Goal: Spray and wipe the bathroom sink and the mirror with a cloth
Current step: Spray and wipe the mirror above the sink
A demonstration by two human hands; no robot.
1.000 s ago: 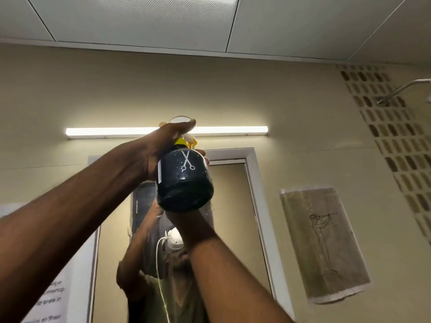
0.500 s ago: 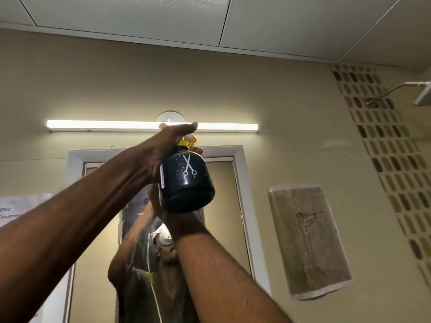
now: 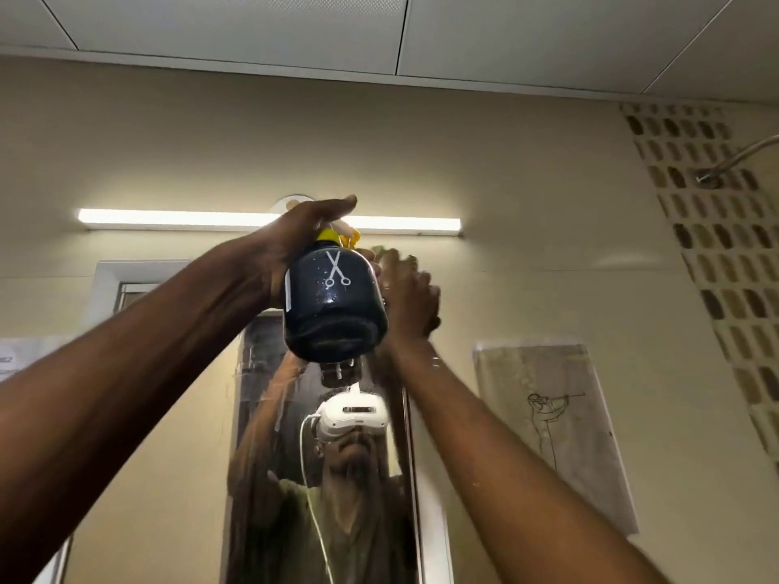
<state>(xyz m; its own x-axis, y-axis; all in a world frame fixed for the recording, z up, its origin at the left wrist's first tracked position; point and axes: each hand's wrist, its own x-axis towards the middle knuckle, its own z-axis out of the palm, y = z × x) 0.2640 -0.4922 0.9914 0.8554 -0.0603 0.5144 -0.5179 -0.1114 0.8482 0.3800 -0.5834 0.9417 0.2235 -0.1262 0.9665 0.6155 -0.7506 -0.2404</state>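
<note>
My left hand (image 3: 295, 242) is raised overhead and grips the neck of a dark blue spray bottle (image 3: 335, 305) with a yellow collar and a white scissors mark. The bottle hangs in front of the top of the white-framed mirror (image 3: 269, 415). My right hand (image 3: 406, 297) is up just right of the bottle, blurred, its fingers fairly straight against the surface near the mirror's upper right corner. A scrap of pale green cloth (image 3: 381, 249) shows at its fingertips. The sink is out of view.
A lit tube lamp (image 3: 168, 217) runs along the wall above the mirror. A paper sketch (image 3: 556, 432) is stuck to the wall on the right, beside a band of brown mosaic tiles (image 3: 716, 255) and a shower arm (image 3: 733, 160). A paper notice (image 3: 17, 356) hangs at the left.
My right hand has come out from behind the bottle and moved to its right. The view has shifted, so the mirror sits lower and more central. My left hand keeps its grip.
</note>
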